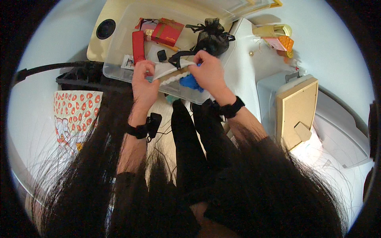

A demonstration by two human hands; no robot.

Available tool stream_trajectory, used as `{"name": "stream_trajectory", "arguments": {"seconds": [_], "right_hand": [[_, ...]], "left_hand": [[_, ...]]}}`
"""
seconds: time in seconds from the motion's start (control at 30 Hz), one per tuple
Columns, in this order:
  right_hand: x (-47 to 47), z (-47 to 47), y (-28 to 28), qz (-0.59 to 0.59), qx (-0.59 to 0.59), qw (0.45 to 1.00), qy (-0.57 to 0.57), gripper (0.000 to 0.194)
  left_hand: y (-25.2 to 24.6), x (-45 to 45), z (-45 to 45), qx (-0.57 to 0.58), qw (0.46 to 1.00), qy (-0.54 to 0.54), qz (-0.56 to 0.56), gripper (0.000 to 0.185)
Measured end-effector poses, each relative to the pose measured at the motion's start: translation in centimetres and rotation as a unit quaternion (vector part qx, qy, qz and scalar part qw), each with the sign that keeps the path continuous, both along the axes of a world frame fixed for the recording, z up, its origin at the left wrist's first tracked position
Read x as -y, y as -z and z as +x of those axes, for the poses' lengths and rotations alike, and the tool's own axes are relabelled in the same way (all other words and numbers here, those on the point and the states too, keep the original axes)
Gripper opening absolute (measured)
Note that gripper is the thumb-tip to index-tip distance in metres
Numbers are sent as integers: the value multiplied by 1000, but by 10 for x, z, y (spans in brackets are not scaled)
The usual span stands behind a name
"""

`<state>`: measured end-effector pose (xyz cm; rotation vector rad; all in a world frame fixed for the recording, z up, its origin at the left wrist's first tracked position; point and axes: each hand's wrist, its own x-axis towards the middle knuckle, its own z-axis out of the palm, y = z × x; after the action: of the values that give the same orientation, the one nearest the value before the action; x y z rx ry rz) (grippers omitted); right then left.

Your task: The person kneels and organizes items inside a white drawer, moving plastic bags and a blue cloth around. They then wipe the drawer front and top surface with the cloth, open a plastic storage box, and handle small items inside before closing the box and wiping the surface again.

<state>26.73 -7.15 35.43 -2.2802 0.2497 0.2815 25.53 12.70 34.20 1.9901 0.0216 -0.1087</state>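
Note:
My left hand [145,81] and my right hand [209,71] pinch the two ends of a white fabric piece [169,70] with a thick, bumpy white edge. They hold it over the near part of a clear plastic storage box [119,73]. A black strap [178,58] lies against its upper side. Inside the box are a red gift box [168,32] with a ribbon, a long red case [138,46], a small black object [162,55] and a black sheer drawstring pouch [211,38]. Something bright blue [190,82] shows beneath the fabric, by my right hand.
A black bin [80,78] and a patterned bag [79,113] stand at the left. On the right are a wooden-backed frame [297,113] leaning on a grey plastic container [268,101], and small items including an orange-studded object [285,43]. Cables hang near my left wrist.

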Motion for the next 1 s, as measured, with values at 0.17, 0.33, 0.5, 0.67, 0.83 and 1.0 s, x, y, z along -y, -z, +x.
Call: {"name": "stream_trajectory", "arguments": {"seconds": [0.17, 0.33, 0.5, 0.67, 0.83, 1.0], "right_hand": [[10, 26, 4, 28, -23, 997, -68, 23], [7, 42, 1, 10, -58, 992, -110, 24], [1, 46, -3, 35, -51, 990, -125, 25], [-6, 42, -4, 48, -30, 987, -151, 28], [-10, 39, -8, 68, -45, 985, -154, 32], [-8, 40, -11, 83, -57, 982, -162, 35]], "left_hand": [[-14, -3, 13, 70, 983, 118, 119, 37], [-26, 1, 23, 21, 954, 145, 261, 58], [-30, 6, 28, -52, 958, 167, 228, 69], [-26, 1, 32, -86, 958, 187, 200, 74], [-16, -13, 41, -91, 960, 228, 136, 75], [-3, -21, 46, -97, 967, 221, 80, 72]]}}
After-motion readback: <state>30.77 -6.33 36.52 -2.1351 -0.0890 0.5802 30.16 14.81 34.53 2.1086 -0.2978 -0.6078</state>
